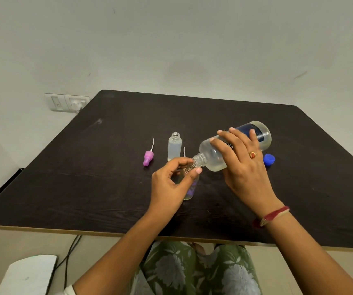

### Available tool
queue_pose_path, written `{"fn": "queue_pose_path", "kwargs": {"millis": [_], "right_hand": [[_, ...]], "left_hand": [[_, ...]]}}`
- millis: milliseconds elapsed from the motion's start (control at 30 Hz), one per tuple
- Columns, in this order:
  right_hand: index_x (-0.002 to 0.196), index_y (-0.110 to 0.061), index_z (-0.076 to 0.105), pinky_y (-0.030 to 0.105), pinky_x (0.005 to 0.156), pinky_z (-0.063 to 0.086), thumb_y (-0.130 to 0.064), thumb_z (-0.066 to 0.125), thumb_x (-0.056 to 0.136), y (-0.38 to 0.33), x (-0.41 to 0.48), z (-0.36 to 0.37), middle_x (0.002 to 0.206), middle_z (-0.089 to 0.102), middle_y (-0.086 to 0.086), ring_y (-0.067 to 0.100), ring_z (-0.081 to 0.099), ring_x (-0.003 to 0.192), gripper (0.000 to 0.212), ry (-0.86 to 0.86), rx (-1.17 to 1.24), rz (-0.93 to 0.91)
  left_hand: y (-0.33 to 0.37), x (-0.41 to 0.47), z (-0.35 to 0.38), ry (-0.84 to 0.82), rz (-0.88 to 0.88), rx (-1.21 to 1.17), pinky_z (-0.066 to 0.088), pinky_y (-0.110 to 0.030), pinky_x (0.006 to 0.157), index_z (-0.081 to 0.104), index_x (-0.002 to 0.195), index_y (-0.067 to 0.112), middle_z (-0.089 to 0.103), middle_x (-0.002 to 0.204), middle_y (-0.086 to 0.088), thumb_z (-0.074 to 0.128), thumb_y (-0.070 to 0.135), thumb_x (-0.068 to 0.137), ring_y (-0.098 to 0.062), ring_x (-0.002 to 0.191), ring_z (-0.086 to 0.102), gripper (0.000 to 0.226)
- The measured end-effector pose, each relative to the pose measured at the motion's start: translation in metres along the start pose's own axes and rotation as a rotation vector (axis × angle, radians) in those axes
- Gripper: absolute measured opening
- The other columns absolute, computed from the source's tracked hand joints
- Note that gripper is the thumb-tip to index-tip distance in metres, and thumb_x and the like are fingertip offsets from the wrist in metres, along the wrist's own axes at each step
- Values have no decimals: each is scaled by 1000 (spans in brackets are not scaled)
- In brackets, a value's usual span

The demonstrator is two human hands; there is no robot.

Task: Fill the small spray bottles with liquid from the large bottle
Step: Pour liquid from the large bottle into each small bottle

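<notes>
Two small spray bottles [174, 146], one large bottle [218, 153], tipped

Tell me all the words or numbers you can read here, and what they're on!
None can be read.
Large bottle: its dark blue label has pale print, too blurred to read, and the right hand covers dark letters lower down.
Wall switch plate: a small mark, too small to read.
The small bottles and the caps show no writing.
</notes>
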State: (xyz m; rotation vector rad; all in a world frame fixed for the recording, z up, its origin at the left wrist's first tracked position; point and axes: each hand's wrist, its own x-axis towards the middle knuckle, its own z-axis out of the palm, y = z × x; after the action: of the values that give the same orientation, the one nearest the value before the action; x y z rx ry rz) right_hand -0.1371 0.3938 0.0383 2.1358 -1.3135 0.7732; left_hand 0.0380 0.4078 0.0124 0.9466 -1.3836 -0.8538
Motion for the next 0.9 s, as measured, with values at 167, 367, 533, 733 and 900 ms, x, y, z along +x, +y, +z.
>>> {"fn": "queue_pose_path", "kwargs": {"millis": [167,367,533,733,900], "right_hand": [[131,-15,43,40,120,3,10,72,68,1,3,0,130,56,17,31,38,130,74,12,-8,-19],[130,-14,43,42,119,4,6,62,72,3,5,-2,129,56,18,32,38,129,64,39,-20,-56],[130,-14,43,42,119,4,5,58,74,4,6,-2,129,56,18,32,38,129,61,38,-25,-57],[131,-14,43,42,119,4,4,60,73,3,6,-1,129,55,17,32,38,129,63,27,-28,-60],[131,-14,42,41,119,2,4,66,71,4,6,-1,130,53,17,32,37,130,67,15,-39,-64]], "left_hand": [[-1,1,0,6,8,12,48,-8,73,64,90,35,68,84,27,75,18,79,4,84,66,24],[-1,2,1,25,13,12,49,-9,75,63,90,36,68,85,15,75,18,78,3,85,65,25],[-4,3,1,26,13,19,51,-13,78,64,92,36,69,88,13,75,22,78,-2,87,66,23],[-5,3,0,22,10,25,50,-12,78,63,92,38,69,87,16,75,23,78,0,88,66,23],[-6,3,1,27,-2,25,51,-14,80,64,92,38,69,88,16,75,23,78,-1,90,66,23]]}}
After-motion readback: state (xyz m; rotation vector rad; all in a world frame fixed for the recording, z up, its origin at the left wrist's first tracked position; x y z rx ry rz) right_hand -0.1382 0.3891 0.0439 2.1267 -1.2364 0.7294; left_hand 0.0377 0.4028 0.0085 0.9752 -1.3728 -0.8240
